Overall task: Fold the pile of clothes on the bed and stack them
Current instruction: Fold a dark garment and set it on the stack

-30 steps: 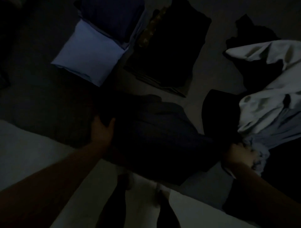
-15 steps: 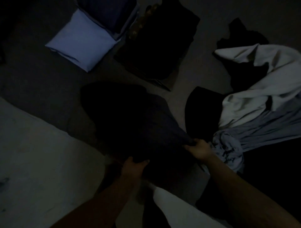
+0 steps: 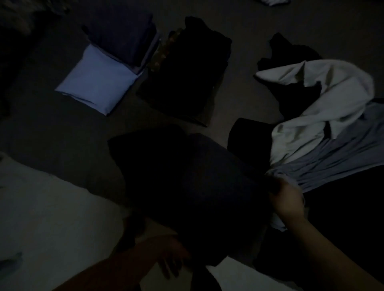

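The garment being folded (image 3: 187, 182) lies on the bed (image 3: 62, 135). Behind it to the left sit two folded stacks (image 3: 97, 83) (image 3: 187, 79) side by side. To its right lies the unfolded pile (image 3: 324, 124), touching its right edge.

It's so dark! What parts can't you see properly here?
Head view:
- Left hand: fingertips tucked under the dark navy garment; its grip is unclear.
- Right hand: fingertips lost in shadow at the garment's edge.
- Folded black stack: darkness hides its layers.
- White cloth: cut off by the top edge.
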